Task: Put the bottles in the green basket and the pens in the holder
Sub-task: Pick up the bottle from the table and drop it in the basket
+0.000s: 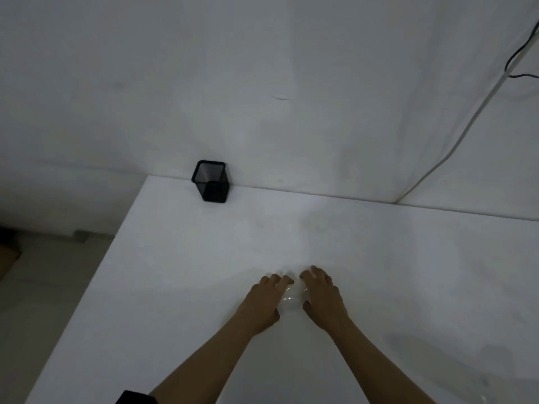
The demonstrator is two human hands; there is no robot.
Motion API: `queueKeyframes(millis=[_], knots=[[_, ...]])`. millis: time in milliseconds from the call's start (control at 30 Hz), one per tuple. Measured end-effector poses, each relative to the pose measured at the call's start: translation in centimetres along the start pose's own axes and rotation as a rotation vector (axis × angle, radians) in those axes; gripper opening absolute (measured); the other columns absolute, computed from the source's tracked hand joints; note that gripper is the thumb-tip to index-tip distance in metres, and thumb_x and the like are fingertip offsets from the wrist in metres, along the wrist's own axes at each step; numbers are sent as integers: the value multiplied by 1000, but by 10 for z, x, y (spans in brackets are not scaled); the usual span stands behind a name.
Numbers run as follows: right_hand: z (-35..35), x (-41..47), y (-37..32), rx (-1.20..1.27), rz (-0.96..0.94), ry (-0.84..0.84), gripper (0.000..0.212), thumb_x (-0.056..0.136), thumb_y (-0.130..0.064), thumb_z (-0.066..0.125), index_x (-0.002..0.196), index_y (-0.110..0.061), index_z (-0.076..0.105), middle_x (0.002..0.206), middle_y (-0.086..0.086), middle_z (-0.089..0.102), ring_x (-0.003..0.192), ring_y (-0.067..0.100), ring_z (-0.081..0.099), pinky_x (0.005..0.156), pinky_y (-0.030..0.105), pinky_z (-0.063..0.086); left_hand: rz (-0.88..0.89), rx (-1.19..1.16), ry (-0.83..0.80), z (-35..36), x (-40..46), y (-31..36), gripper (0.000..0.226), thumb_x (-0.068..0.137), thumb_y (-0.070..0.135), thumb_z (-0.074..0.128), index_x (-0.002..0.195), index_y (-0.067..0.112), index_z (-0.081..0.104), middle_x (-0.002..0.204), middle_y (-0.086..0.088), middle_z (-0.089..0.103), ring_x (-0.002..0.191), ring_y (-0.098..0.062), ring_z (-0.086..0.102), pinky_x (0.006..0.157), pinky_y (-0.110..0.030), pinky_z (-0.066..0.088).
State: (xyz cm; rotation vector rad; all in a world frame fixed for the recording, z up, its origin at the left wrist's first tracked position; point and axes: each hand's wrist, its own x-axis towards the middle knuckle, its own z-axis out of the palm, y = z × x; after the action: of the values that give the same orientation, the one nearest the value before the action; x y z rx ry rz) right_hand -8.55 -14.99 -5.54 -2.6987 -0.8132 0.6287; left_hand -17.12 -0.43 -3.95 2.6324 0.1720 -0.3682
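A clear plastic bottle (292, 298) sits on the white table (175, 272), hard to make out against the pale surface. My left hand (264, 301) cups its left side and my right hand (322, 297) cups its right side, fingers curled over the top. A black mesh pen holder (211, 181) stands empty at the table's far edge against the wall, well beyond my hands and to the left. No green basket and no pens are in view.
The table's left edge runs diagonally, with the floor (43, 272) beyond it. A white cable duct (466, 126) and a black cable (516, 59) run along the wall corner at the right. A faint clear object (482, 383) shows near the bottom right.
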Motion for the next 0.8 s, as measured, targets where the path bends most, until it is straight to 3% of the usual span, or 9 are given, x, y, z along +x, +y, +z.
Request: queueKeyframes(millis=[167, 400, 633, 800], knots=[[32, -44, -38, -15, -27, -39, 50, 83, -10, 54, 131, -19, 41, 152, 7, 27, 139, 27, 29, 105, 40, 41, -31, -76, -55, 14, -69, -24, 68, 81, 5, 54, 141, 26, 28, 137, -4, 42, 122, -24, 45, 94, -36, 47], [68, -103, -108, -76, -109, -83, 50, 83, -20, 60, 129, -19, 41, 131, 5, 44, 116, 24, 47, 86, 35, 49, -10, -76, -71, 5, -170, -73, 70, 82, 10, 60, 142, 27, 28, 137, -4, 41, 121, -22, 46, 90, -39, 50], [118, -180, -205, 126, -74, -22, 48, 81, -36, 62, 122, -19, 43, 118, 4, 53, 104, 20, 52, 84, 31, 49, -99, -149, 167, -3, -289, -128, 59, 85, 15, 55, 140, 21, 34, 137, -4, 40, 117, -20, 46, 87, -30, 50], [132, -222, -275, 355, -166, -84, 50, 81, -47, 64, 117, -23, 39, 93, -3, 57, 75, 11, 56, 65, 18, 45, -255, -355, 366, -9, -354, -152, 81, 89, 13, 53, 150, 26, 1, 135, -8, 38, 119, -20, 46, 96, -37, 49]])
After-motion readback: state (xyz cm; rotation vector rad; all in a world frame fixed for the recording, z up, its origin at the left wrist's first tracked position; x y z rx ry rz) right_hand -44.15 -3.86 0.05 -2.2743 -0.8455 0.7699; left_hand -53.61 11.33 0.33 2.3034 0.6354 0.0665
